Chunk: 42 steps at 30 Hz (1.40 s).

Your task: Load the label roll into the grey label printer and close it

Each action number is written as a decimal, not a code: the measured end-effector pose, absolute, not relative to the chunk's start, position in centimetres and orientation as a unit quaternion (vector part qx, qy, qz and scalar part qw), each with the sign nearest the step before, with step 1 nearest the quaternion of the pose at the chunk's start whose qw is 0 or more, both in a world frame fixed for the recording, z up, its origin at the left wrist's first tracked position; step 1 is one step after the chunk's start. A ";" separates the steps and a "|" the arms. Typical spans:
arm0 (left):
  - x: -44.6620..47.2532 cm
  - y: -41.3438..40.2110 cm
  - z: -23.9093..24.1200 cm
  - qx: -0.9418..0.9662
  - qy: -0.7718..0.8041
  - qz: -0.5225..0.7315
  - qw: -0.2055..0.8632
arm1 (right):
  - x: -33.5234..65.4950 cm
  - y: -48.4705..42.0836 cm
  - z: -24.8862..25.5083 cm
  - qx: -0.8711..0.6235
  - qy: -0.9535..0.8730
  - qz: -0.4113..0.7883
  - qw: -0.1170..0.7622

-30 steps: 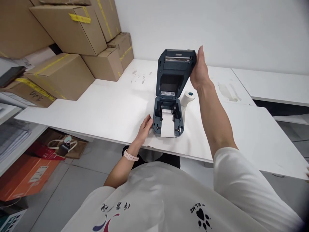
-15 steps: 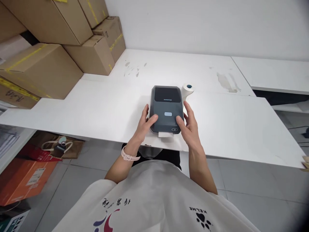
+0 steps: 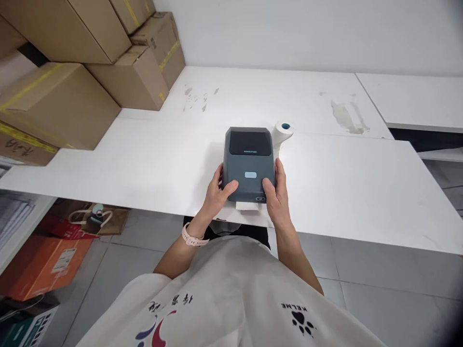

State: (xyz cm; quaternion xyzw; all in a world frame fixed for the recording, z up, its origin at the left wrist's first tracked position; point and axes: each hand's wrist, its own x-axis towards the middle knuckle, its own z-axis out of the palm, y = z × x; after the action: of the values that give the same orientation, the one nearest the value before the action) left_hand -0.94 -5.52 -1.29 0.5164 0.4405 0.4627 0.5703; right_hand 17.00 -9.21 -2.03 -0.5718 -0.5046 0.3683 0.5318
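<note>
item: label printer [image 3: 249,164], dark grey, lid down, standing on the white counter [image 3: 144,164] close to its front edge. left hand [image 3: 217,193] clasps the printer's left side, thumb on the lid. right hand [image 3: 275,195] clasps the printer's right side, thumb likewise on top. white label strip [image 3: 247,206] pokes from the printer's front slot (between the two hands). label roll [image 3: 281,132] just beside the printer's right rear corner. cardboard boxes [image 3: 54,103] stacked well to the printer's left.

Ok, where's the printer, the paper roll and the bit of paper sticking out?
printer [image 3: 248,161]: head view, middle of its dark lid.
paper roll [image 3: 281,137]: head view, its white side.
bit of paper [image 3: 248,206]: head view, the white strip at the printer's front.
</note>
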 end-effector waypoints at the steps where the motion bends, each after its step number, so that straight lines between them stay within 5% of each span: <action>1: -1.0 -6.1 -1.5 0.522 0.455 0.468 0.549 | 16.9 -9.2 -2.1 -0.570 -0.499 0.369 0.539; 6: -0.4 -11.4 -3.4 0.454 0.587 0.564 0.362 | 16.8 -9.2 -1.9 -0.569 -0.502 0.339 0.556; 11: 0.9 -13.2 -3.0 0.426 0.495 0.397 0.646 | 16.4 -9.3 -1.6 -0.582 -0.540 0.268 0.546; 14: 1.5 -12.1 -1.7 0.374 0.496 0.360 0.696 | 16.2 -9.2 -1.6 -0.586 -0.542 0.247 0.550; 23: -0.3 -12.2 -2.3 0.468 0.484 0.367 0.642 | 17.5 -8.3 -2.1 -0.537 -0.716 -0.013 0.447; 28: -1.8 -11.2 -2.6 0.452 0.521 0.575 0.439 | 18.6 -7.7 -1.4 -0.517 -0.759 -0.118 0.379; 31: -1.7 -9.9 -2.5 0.453 0.539 0.619 0.348 | 19.0 -7.7 -1.2 -0.510 -0.776 -0.093 0.360; 42: -1.4 -8.6 -0.1 0.516 0.467 0.535 0.479 | 17.0 -11.0 -2.3 -0.561 -0.585 0.206 0.548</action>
State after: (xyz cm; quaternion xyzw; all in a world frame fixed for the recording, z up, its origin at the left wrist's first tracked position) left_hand -1.35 -8.59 -0.07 0.5160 0.4672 0.5352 0.4785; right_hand 17.01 -11.04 -2.35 -0.5610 -0.5852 0.2056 0.5482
